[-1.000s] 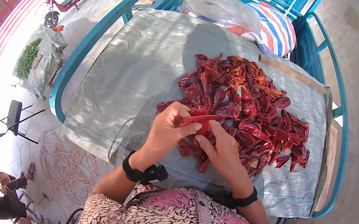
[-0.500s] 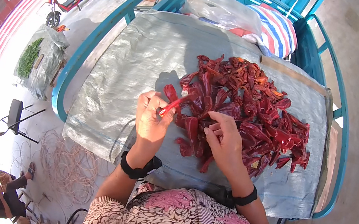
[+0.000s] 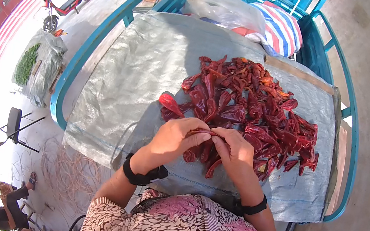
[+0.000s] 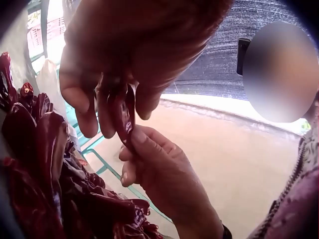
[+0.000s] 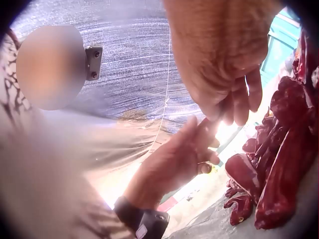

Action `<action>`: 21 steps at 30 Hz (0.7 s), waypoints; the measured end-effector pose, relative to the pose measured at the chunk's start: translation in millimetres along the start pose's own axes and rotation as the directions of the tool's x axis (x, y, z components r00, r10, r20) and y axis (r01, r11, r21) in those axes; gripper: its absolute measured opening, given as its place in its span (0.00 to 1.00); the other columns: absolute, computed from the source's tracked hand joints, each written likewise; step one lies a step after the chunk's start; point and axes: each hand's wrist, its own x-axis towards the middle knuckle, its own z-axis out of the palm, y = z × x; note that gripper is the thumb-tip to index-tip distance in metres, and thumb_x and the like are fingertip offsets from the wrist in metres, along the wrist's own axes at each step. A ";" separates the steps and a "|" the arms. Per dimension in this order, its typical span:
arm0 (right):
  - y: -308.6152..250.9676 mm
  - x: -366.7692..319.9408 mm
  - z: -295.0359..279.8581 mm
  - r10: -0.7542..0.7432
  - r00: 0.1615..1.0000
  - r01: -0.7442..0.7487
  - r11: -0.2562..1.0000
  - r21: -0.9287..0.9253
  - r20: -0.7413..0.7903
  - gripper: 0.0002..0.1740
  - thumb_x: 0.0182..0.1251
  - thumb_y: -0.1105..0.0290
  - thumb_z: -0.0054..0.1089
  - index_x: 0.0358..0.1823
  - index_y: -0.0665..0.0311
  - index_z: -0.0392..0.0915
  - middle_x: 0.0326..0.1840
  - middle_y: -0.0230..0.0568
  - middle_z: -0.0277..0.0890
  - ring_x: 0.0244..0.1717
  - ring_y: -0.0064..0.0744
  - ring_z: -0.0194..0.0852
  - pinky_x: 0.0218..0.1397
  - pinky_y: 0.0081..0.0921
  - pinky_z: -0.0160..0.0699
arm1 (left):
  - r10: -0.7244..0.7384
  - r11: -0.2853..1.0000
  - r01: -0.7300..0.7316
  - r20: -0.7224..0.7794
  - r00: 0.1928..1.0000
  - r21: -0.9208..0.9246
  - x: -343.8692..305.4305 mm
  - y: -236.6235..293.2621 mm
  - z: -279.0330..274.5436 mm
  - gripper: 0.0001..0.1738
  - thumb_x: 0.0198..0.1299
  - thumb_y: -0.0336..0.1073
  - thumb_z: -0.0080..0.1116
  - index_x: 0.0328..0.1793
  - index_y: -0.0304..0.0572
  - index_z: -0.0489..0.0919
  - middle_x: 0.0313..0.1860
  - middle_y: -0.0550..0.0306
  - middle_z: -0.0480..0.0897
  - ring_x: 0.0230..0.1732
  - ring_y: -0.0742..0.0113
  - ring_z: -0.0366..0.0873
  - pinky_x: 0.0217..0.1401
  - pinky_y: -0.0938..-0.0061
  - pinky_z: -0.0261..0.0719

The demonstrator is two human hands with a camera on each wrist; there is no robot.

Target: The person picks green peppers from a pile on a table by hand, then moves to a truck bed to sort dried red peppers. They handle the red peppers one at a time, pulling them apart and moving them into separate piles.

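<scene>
A dark red, glossy dried pepper [image 4: 122, 117] spans the gap between the two hands. My left hand [image 3: 171, 141] pinches one end between thumb and fingers. The other end is pinched by my right hand [image 3: 236, 155], thumb against forefinger; in the left wrist view its thumb [image 4: 144, 142] presses on the pepper's side. Both hands are over the near edge of a spread-out heap of red peppers [image 3: 265, 110]. A brighter red pepper [image 3: 170, 104] lies at the heap's left edge, just beyond the left hand.
The heap lies on a grey woven sheet [image 3: 128, 71] over a cart with a blue rail [image 3: 70, 80]. Behind it sit a clear plastic bag [image 3: 226, 10] and a striped bag [image 3: 281, 31]. Left of the cart are a chair [image 3: 13, 125] and a seated person [image 3: 10, 208].
Half a second ago the hands were apart, the left holding red pepper at the heap's left edge. Now they meet on a darker pepper, and a bright red one lies at that edge.
</scene>
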 end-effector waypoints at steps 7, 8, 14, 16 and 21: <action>-13.9 3.0 -1.3 0.379 0.925 -0.379 0.925 0.015 -0.035 0.17 0.66 0.69 0.66 0.56 0.62 0.80 0.45 0.43 0.84 0.47 0.45 0.84 0.52 0.38 0.81 | 0.117 0.942 -0.013 -0.293 0.949 0.336 41.0 -51.2 -11.6 0.22 0.66 0.29 0.60 0.66 0.36 0.77 0.54 0.45 0.83 0.45 0.54 0.83 0.50 0.67 0.81; -11.0 4.0 1.4 0.247 0.966 -0.252 0.964 -0.083 -0.072 0.17 0.66 0.69 0.67 0.56 0.62 0.80 0.48 0.44 0.84 0.50 0.45 0.83 0.55 0.39 0.80 | 0.203 0.924 -0.104 -0.243 0.949 0.369 47.7 -63.4 -9.3 0.26 0.64 0.27 0.59 0.70 0.38 0.74 0.60 0.41 0.80 0.53 0.48 0.81 0.56 0.64 0.80; -1.5 -2.7 5.8 0.160 0.987 -0.160 0.985 -0.064 0.001 0.18 0.64 0.72 0.67 0.55 0.62 0.80 0.55 0.44 0.81 0.55 0.47 0.78 0.61 0.40 0.76 | 0.101 0.963 -0.027 -0.266 0.959 0.269 60.0 -74.4 5.9 0.24 0.58 0.25 0.65 0.63 0.41 0.79 0.51 0.44 0.81 0.53 0.47 0.81 0.55 0.61 0.80; -1.3 -2.9 5.7 0.180 0.984 -0.179 0.983 -0.045 0.013 0.18 0.64 0.73 0.67 0.55 0.62 0.80 0.55 0.43 0.81 0.54 0.46 0.79 0.59 0.39 0.78 | 0.014 0.986 0.042 -0.330 0.944 0.161 57.7 -60.7 2.9 0.21 0.57 0.25 0.66 0.59 0.40 0.80 0.47 0.48 0.80 0.47 0.54 0.81 0.51 0.64 0.80; -7.4 -0.2 2.9 0.324 0.945 -0.321 0.945 0.054 -0.040 0.17 0.65 0.76 0.64 0.56 0.61 0.80 0.53 0.42 0.80 0.47 0.40 0.82 0.51 0.34 0.83 | 0.316 0.923 -0.120 -0.545 0.777 0.365 38.5 -52.5 -9.3 0.14 0.59 0.21 0.66 0.51 0.38 0.82 0.41 0.56 0.79 0.32 0.71 0.78 0.37 0.75 0.79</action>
